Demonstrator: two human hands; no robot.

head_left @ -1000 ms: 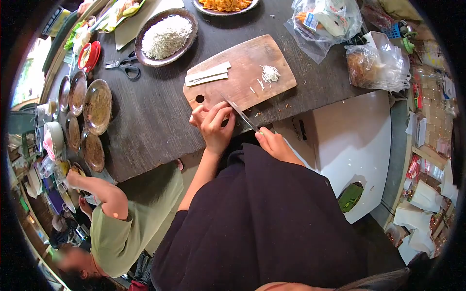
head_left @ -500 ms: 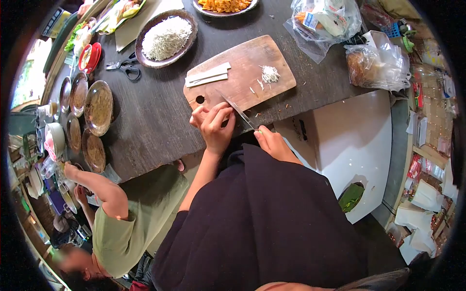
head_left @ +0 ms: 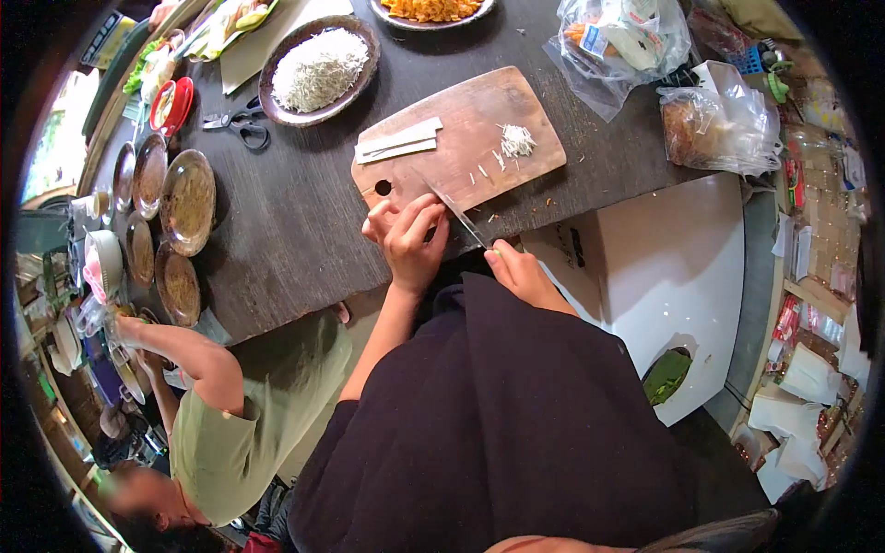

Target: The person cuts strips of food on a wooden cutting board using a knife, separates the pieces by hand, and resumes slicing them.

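My right hand (head_left: 521, 275) is wrapped round the handle of a kitchen knife (head_left: 458, 216), whose blade points up and left across the near edge of a wooden cutting board (head_left: 461, 120). Close beside the blade, my left hand (head_left: 412, 241) has its fingers curled down at that edge; whatever they press on is hidden beneath them. Flat white strips (head_left: 398, 141) lie at the board's left, above its round hole. A small heap of fine white shreds (head_left: 516, 140) rests on the right, with a few loose slivers scattered toward the knife.
A bowl of white shreds (head_left: 320, 74) and a plate of orange pieces (head_left: 433, 9) stand farther back. Black scissors (head_left: 241, 127) lie beside several brown dishes (head_left: 188, 203). Plastic bags (head_left: 719, 129) sit at right. A person in a green shirt (head_left: 217, 452) works at lower left.
Another sliver lies apart on the board near the blade. My hands and the knife keep nearly the same place. The other person's arm has shifted slightly.
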